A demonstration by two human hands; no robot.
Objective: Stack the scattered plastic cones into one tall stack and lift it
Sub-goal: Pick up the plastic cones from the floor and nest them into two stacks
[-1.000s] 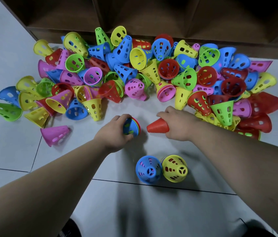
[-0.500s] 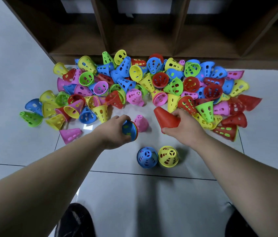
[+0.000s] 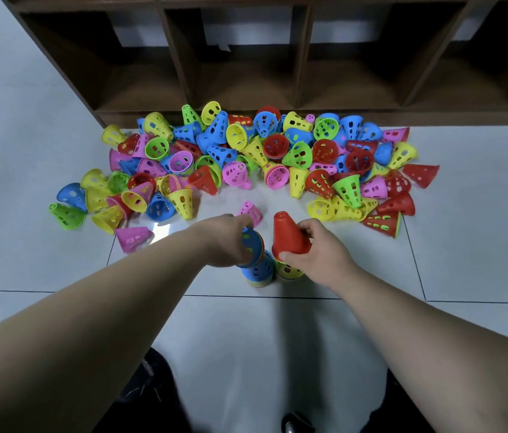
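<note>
On the pale tiled floor [image 3: 246,339], near a heap of scattered perforated plastic cones [image 3: 277,157], the right hand [image 3: 318,254] grips an upright red plastic cone [image 3: 288,232] with curled fingers, directly above a yellow cone stack [image 3: 290,272]. The left hand [image 3: 224,242] clasps a tilted, blue-fronted bundle of nested cones [image 3: 252,245] above a blue cone stack [image 3: 260,270].

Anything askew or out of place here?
Nothing damaged. Odd bit: two short stacks stand side by side, blue-topped stack and yellow-topped stack, not one. A pink cone sits alone, apart from the tipped-over pile.

No readable text, labels or numbers anywhere.
</note>
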